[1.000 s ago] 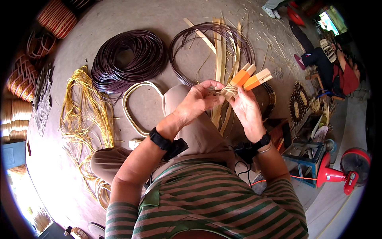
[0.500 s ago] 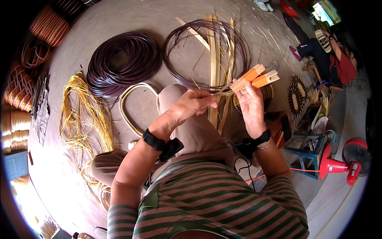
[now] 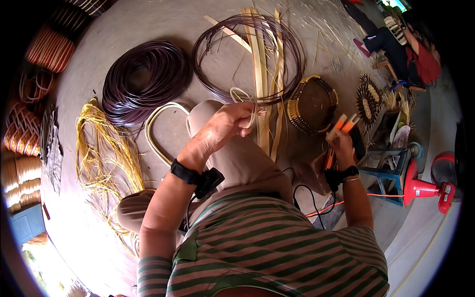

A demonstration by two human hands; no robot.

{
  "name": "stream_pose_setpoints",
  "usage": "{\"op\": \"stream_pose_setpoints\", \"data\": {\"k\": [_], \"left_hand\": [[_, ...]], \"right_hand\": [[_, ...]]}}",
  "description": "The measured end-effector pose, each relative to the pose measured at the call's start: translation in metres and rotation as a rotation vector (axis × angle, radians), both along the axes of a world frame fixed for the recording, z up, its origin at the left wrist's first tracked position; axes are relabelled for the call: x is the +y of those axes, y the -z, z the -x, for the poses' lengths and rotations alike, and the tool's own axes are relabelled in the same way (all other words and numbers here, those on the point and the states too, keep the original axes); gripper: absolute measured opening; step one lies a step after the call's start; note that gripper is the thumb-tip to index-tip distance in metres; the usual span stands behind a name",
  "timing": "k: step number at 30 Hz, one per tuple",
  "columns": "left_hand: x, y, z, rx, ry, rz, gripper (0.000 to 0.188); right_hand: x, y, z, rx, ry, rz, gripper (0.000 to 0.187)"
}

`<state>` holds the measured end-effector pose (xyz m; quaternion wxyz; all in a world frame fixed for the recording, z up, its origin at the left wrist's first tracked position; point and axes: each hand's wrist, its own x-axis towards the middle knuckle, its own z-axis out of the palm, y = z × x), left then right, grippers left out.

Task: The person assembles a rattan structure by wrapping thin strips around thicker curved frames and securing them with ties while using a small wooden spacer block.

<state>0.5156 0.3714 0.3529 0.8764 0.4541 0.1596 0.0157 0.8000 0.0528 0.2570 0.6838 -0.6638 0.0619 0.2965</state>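
Observation:
My left hand [image 3: 228,123] is above my raised knee, its fingers pinched on a thin pale cane strip [image 3: 254,114] that curls up in a small loop. Over at the right, my right hand [image 3: 342,147] grips a pair of orange-and-bare-wood blocks [image 3: 348,124] by their lower end, their tips pointing up. Its fingers are partly blurred. Between the hands, a round woven ring [image 3: 293,110] in dark and yellow lies on the floor. Beyond my left hand are flat pale strips [image 3: 259,59] and a loose coil of dark cane [image 3: 197,64].
A thick dark cane coil [image 3: 113,84], a golden bundle of strands [image 3: 89,143] and a pale bent hoop [image 3: 153,129] lie leftward. At right stand a blue metal frame [image 3: 378,174] and a red fan [image 3: 418,190] with an orange cord. Another person [image 3: 420,67] sits far right.
My right hand has carried the orange blocks right and down, away from the strip and my left hand. The woven ring is now uncovered. The strip now curls loose from my left fingers.

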Motion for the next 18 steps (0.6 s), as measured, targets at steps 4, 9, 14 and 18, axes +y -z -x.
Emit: {"op": "stream_pose_setpoints", "data": {"k": [4,9,14,18], "left_hand": [[-0.006,-0.004,-0.005,0.051,0.060,-0.189,0.029],[-0.018,-0.007,-0.017,0.135,0.112,-0.443,0.024],[-0.022,0.009,-0.026,0.202,0.064,-0.641,0.018],[-0.019,0.038,-0.029,0.141,-0.170,-0.968,0.017]], "right_hand": [[-0.080,0.031,-0.006,-0.276,-0.267,0.267,0.016],[-0.142,0.064,-0.021,0.143,-0.034,0.196,0.015],[-0.172,0.081,-0.040,-0.344,-0.352,0.664,0.015],[-0.160,0.097,-0.044,-0.001,0.105,0.420,0.020]]}}
